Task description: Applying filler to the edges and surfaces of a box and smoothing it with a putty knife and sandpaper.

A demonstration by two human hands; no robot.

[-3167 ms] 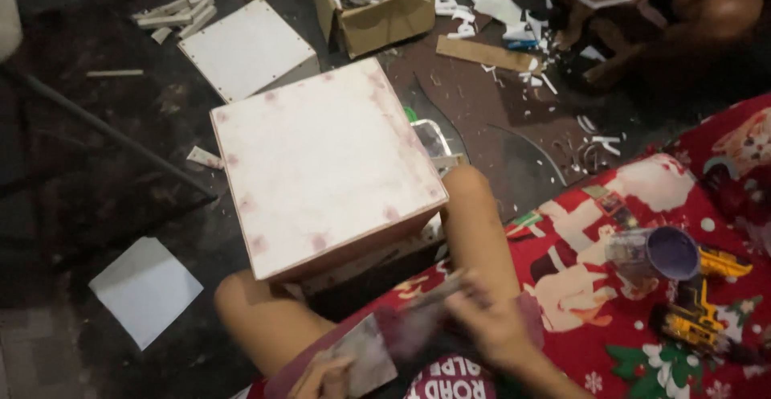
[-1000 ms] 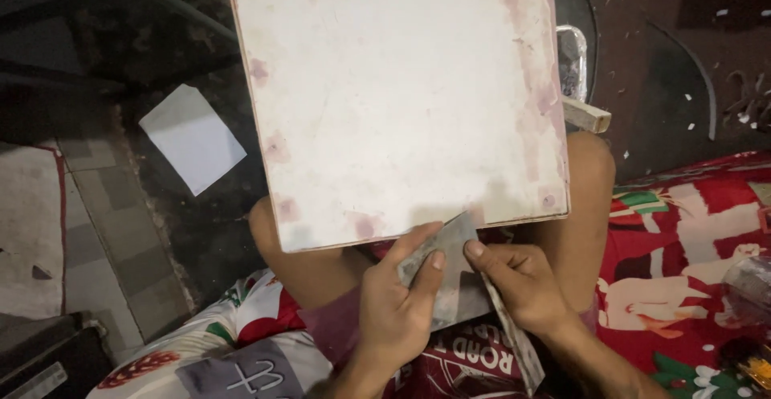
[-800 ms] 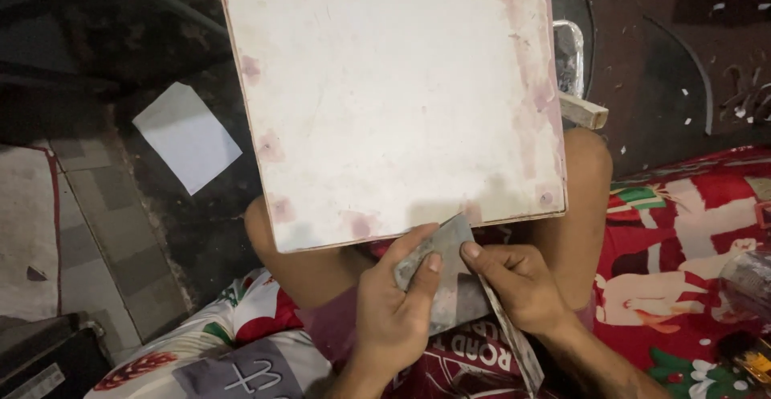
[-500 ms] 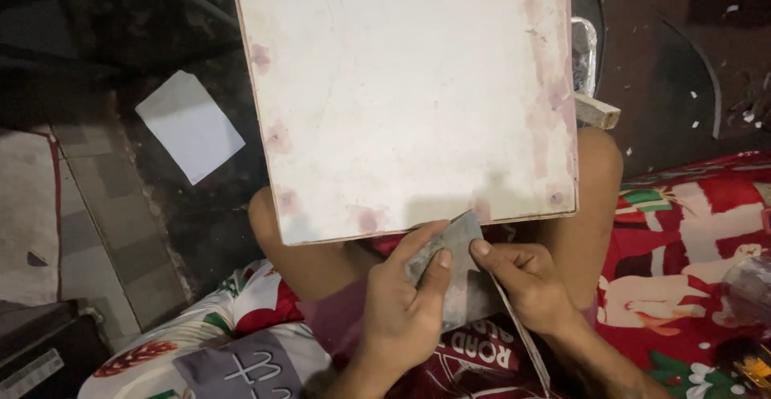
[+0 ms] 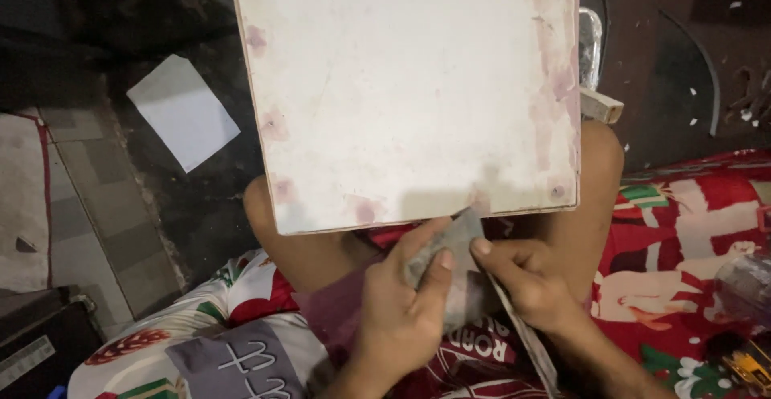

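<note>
You are pinching a small grey sheet (image 5: 450, 246) between your left hand (image 5: 401, 311) and right hand (image 5: 530, 286), just below the white board (image 5: 409, 85) on your knees, so keep both thumbs pressing firmly along its edge.

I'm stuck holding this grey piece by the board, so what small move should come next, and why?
Probably lift the grey piece onto the board: both hands pinch it just below the board's near edge, its tip touching there.
</note>
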